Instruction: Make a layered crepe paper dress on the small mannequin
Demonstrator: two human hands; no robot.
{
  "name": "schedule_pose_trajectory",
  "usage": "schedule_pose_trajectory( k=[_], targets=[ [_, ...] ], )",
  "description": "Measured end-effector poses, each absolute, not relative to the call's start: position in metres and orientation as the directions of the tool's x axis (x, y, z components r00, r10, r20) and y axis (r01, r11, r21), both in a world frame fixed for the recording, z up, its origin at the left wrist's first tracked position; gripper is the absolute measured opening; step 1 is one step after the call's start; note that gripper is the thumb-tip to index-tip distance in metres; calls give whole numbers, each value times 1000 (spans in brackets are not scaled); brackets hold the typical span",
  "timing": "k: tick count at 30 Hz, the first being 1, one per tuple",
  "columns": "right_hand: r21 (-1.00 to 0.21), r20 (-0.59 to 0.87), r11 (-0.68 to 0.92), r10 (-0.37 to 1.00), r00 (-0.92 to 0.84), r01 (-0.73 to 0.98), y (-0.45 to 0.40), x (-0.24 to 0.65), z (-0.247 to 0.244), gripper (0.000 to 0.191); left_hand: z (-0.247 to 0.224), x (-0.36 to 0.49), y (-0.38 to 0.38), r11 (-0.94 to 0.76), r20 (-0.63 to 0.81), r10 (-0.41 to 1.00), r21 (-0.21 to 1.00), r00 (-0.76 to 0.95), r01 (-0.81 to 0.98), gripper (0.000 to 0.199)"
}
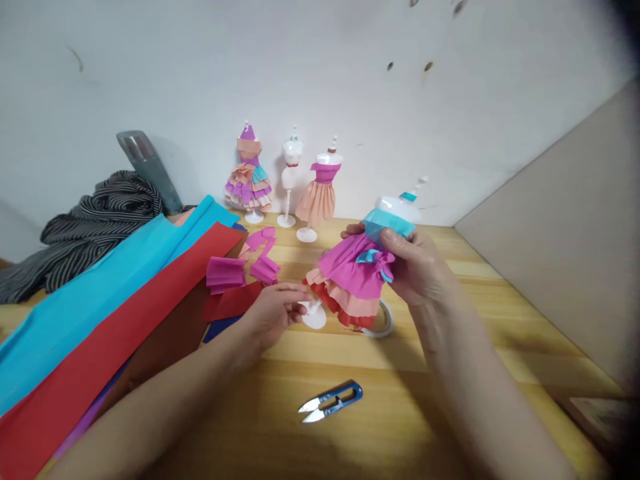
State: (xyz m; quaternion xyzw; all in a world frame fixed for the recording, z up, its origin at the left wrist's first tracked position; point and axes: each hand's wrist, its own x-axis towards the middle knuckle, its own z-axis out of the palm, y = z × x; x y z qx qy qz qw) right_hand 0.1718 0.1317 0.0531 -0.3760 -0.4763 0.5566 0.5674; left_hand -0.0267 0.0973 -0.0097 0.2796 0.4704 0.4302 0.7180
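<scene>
My right hand (417,267) is closed around the waist of a small white dress-form mannequin (395,205), which leans to the right. Its crepe-paper dress (357,267) has a turquoise top, a magenta skirt with a turquoise bow, and peach and red ruffles below. My left hand (280,310) is at the left edge of the hem, fingers loosely bent and fingertips close to the red ruffle; whether they touch it is unclear. Beside those fingers shows the mannequin's white round base (314,315). A roll of tape (384,320) lies partly hidden behind the skirt.
Thread snips (331,401) lie on the wooden table in front. Magenta paper scraps (226,275), a red sheet (125,333) and a turquoise sheet (100,293) are at left, near a striped cloth (100,220) and a bottle (150,170). Several mannequins, including one in peach (317,200), stand along the wall.
</scene>
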Motion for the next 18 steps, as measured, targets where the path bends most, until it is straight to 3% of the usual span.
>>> schedule_pose_trajectory(
  k=[7, 18],
  targets=[
    [-969, 146, 128, 987, -70, -211, 130, 172, 47, 35, -11, -17, 88, 556, -429, 830, 674, 355, -486, 34],
    [-983, 163, 152, 981, -103, -107, 127, 168, 47, 36, -21, -17, 86, 533, -366, 841, 684, 399, -497, 37]
  ],
)
